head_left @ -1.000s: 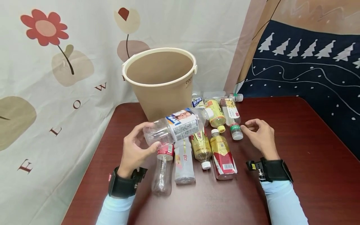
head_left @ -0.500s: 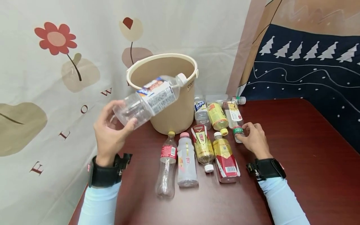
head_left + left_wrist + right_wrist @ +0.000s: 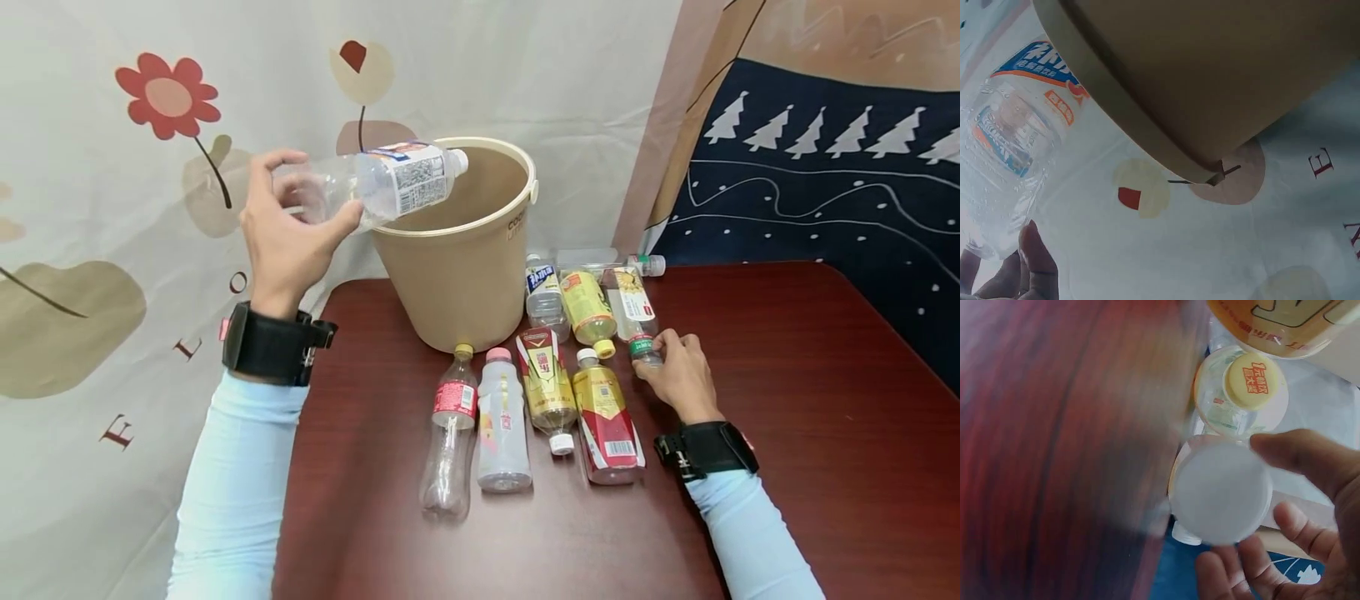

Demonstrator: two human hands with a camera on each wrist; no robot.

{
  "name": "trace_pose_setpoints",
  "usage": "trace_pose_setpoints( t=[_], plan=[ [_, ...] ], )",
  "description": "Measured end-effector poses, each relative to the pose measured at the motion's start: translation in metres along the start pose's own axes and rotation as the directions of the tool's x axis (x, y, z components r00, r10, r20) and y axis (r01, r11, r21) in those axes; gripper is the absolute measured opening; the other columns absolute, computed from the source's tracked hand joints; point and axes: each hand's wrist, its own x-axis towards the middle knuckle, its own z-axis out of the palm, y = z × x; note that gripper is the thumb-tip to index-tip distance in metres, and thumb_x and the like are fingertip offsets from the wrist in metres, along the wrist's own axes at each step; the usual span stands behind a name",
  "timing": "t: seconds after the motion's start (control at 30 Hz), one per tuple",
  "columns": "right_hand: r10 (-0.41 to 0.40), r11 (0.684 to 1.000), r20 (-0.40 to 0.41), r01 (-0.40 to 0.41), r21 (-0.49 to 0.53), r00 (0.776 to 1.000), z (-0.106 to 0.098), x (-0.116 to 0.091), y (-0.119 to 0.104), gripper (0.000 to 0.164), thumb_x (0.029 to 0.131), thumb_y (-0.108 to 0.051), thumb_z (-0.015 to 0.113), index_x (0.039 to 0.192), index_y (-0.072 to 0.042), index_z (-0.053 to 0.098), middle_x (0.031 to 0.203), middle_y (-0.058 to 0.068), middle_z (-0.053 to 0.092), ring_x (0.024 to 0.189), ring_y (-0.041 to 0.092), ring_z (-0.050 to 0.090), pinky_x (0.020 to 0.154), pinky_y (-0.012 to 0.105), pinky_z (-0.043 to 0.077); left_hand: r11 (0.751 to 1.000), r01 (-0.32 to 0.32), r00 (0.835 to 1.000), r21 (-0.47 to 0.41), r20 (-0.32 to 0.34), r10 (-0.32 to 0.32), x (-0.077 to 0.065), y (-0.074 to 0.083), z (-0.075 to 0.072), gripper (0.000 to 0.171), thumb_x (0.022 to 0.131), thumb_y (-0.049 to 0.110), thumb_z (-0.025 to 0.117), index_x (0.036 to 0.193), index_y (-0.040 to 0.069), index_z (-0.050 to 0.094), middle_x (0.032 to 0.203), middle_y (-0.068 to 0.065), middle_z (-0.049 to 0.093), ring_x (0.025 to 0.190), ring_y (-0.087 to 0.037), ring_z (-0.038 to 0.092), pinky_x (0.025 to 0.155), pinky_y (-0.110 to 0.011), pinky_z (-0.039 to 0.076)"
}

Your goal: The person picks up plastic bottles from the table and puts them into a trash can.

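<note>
My left hand (image 3: 292,229) grips the base end of a clear plastic bottle (image 3: 408,179) with a blue, white and orange label. The bottle lies nearly level, its white cap over the opening of a beige bucket (image 3: 457,287). In the left wrist view the bottle (image 3: 1016,125) overlaps the bucket's rim (image 3: 1116,112). My right hand (image 3: 684,379) holds the capped end of another clear bottle (image 3: 634,302) with a white label and green band, lying on the table. In the right wrist view, thumb and fingers curl about its wide white cap (image 3: 1220,492).
Beside that bottle lie a yellow-capped bottle (image 3: 587,304) and a blue-labelled one (image 3: 545,292). In front are a red-labelled bottle (image 3: 450,450), a pink-capped bottle (image 3: 504,425) and two gold-and-red bottles, one (image 3: 609,425) at right. Another clear bottle (image 3: 588,257) lies behind, near the curtain.
My left hand has lifted its bottle up and left, from over the table to the bucket's rim. My right hand has moved in onto the green-banded bottle's capped end.
</note>
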Motion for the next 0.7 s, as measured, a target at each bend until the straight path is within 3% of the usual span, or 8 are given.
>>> trace_pose_setpoints(
  t=[0.13, 0.3, 0.53, 0.7],
  plan=[
    [0.011, 1.0, 0.024, -0.011, 0.001, 1.0, 0.0, 0.001, 0.002, 0.04, 0.089, -0.024, 0.068, 0.113, -0.001, 0.045, 0.126, 0.032, 0.035, 0.103, 0.046, 0.043, 0.077, 0.054, 0.047, 0.997, 0.016, 0.998, 0.071, 0.066, -0.02, 0.02, 0.011, 0.012, 0.06, 0.07, 0.039, 0.079, 0.121, 0.024, 0.051, 0.108, -0.005, 0.069, 0.088, -0.01, 0.056, 0.075, -0.021, 0.042],
    [0.03, 1.0, 0.049, -0.03, 0.003, 0.998, 0.0, 0.003, 0.006, 0.041, 0.089, -0.024, 0.067, 0.114, -0.001, 0.043, 0.121, 0.032, 0.035, 0.098, 0.047, 0.045, 0.074, 0.052, 0.047, 0.989, -0.032, 0.984, 0.143, 0.18, 0.006, 0.038, 0.02, 0.037, 0.06, 0.072, 0.034, 0.077, 0.124, 0.014, 0.056, 0.113, -0.012, 0.069, 0.092, -0.016, 0.059, 0.075, -0.021, 0.043],
    [0.028, 1.0, 0.082, -0.029, 0.006, 0.996, 0.003, 0.005, 0.006, 0.042, 0.089, -0.023, 0.065, 0.114, -0.001, 0.04, 0.118, 0.03, 0.035, 0.091, 0.045, 0.048, 0.072, 0.049, 0.047, 0.949, -0.09, 0.942, 0.303, 0.336, -0.018, 0.05, 0.02, 0.062, 0.058, 0.074, 0.032, 0.075, 0.124, 0.007, 0.058, 0.122, -0.016, 0.065, 0.114, -0.03, 0.057, 0.09, -0.038, 0.045],
    [0.031, 0.999, 0.086, -0.032, 0.007, 0.996, 0.003, 0.005, 0.004, 0.042, 0.089, -0.022, 0.065, 0.115, -0.002, 0.04, 0.119, 0.03, 0.035, 0.092, 0.045, 0.049, 0.072, 0.049, 0.047, 0.928, -0.084, 0.893, 0.362, 0.441, -0.091, 0.052, 0.018, 0.068, 0.064, 0.078, 0.034, 0.077, 0.132, 0.007, 0.057, 0.132, -0.017, 0.06, 0.119, -0.032, 0.053, 0.097, -0.043, 0.045]
  ],
)
